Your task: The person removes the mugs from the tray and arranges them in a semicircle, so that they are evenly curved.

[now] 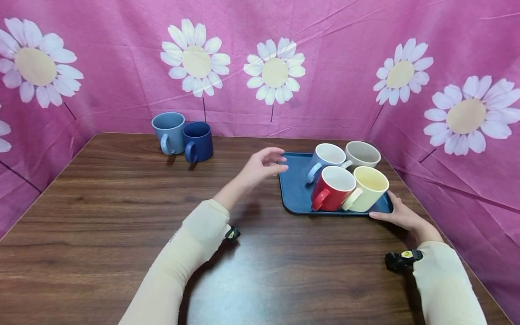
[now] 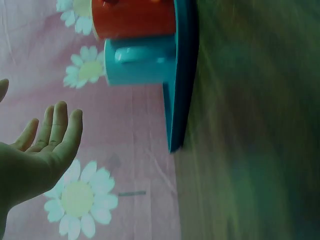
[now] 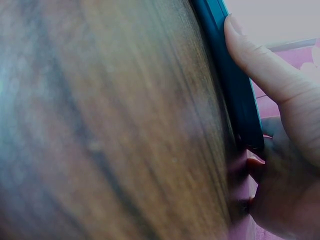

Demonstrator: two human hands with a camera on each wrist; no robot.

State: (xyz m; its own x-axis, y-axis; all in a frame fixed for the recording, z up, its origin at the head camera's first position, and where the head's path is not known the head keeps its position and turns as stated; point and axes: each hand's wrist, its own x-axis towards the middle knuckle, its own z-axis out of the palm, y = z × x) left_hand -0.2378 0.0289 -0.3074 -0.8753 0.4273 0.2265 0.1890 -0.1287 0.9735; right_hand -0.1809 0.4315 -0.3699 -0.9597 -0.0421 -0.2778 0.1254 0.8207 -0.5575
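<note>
A blue tray (image 1: pixel 293 189) lies on the right part of the table and bears several mugs. In its front row stand a red mug (image 1: pixel 325 198) and a pale yellow mug (image 1: pixel 367 197), with a light blue mug (image 1: pixel 318 161) and a grey mug (image 1: pixel 363 155) behind them. My right hand (image 1: pixel 402 215) grips the tray's front right corner; in the right wrist view the thumb (image 3: pixel 260 65) lies along the rim. Just off the tray's left edge my left hand (image 1: pixel 262 167) hovers above the table, fingers loosely bent around nothing.
At the table's back left, a grey-blue mug (image 1: pixel 169 131) and a dark blue mug (image 1: pixel 199 142) stand side by side. A pink cloth (image 1: pixel 325 108) with white daisies hangs behind the brown wooden table (image 1: pixel 122 203) and along its sides.
</note>
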